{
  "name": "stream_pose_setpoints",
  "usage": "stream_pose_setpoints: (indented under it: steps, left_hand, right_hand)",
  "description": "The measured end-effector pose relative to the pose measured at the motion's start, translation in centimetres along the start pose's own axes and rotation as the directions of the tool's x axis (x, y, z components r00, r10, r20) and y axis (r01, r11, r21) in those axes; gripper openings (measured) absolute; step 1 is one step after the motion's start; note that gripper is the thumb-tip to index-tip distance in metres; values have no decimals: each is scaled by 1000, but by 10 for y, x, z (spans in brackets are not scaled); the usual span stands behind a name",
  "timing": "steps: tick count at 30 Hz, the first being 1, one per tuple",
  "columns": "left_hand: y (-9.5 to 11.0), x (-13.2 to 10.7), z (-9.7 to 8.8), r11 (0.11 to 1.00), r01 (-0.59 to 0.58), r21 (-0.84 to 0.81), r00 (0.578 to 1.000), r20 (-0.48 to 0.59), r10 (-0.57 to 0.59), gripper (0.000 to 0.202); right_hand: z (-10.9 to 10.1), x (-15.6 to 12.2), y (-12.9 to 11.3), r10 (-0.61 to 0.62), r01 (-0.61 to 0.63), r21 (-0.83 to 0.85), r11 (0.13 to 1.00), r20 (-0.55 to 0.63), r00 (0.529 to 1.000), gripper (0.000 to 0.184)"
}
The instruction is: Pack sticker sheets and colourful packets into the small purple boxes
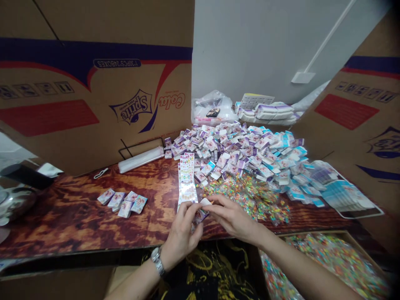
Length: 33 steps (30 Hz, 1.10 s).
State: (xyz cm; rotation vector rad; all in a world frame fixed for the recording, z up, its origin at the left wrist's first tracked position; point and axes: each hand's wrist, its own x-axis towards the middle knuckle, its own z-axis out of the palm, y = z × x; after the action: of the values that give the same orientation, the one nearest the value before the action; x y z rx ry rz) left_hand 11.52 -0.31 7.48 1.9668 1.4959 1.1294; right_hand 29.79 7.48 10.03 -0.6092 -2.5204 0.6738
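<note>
Both my hands meet at the near edge of the wooden table (78,221). My left hand (183,231), with a watch on its wrist, pinches a small printed packet (200,215). My right hand (233,216) grips the same packet from the right, fingers closed on its white flap. A long sticker sheet (186,181) lies flat just beyond my fingers. A big heap of small purple, white and blue packets (243,150) fills the table behind it. Loose colourful small pieces (250,196) lie scattered right of the sheet.
Several finished packets (123,202) lie in a small group at the left. Printed cardboard boxes (93,83) wall in the left and right (359,121) sides. A box of colourful pieces (328,262) sits below right. Plastic bags (212,110) are at the back.
</note>
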Motion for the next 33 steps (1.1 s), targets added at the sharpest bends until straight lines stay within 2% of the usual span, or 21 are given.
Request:
stream_pose_setpoints:
  steps: [3, 5, 9, 11, 13, 16, 18, 20, 28, 30, 33]
  left_hand:
    - [0, 0, 1, 1000, -8, 10, 1000, 7, 8, 45]
    - [-2, 0, 3, 999, -36, 32, 999, -3, 36, 46]
    - [-7, -2, 4, 986, -126, 112, 991, -33, 131, 46]
    - [-9, -3, 4, 974, -148, 171, 987, -38, 157, 46]
    - [-10, -3, 4, 961, -154, 229, 985, -44, 169, 46]
    - [-10, -3, 4, 950, -161, 266, 984, -33, 176, 47]
    - [-8, -4, 4, 954, -150, 258, 986, -33, 164, 50]
    - [-7, -6, 5, 959, -127, 253, 987, -58, 147, 53]
    - [-9, -9, 10, 944, -130, 303, 979, -111, 171, 57]
    - [-11, -9, 11, 931, -146, 334, 973, -123, 197, 58]
    - [-11, -8, 10, 911, -164, 378, 964, -136, 229, 61]
  right_hand:
    - [0, 4, -6, 51, -51, 28, 998, -11, 999, 30]
    - [3, 7, -13, 95, -91, 54, 994, -80, 992, 26]
    - [13, 8, -24, 260, -219, 189, 957, -231, 938, 34]
    - [17, 7, -27, 350, -273, 308, 911, -228, 909, 31]
    - [21, 7, -29, 403, -293, 424, 857, -197, 894, 21]
    - [28, 9, -27, 490, -321, 574, 753, -164, 856, 18]
    - [32, 11, -25, 556, -340, 651, 679, -153, 817, 18]
    - [35, 13, -23, 589, -352, 671, 652, -156, 793, 18]
    - [33, 16, -30, 487, -356, 397, 846, -307, 817, 13]
    - [33, 15, -33, 442, -336, 334, 881, -322, 837, 17]
    - [35, 12, -37, 305, -241, 210, 947, -364, 880, 26]
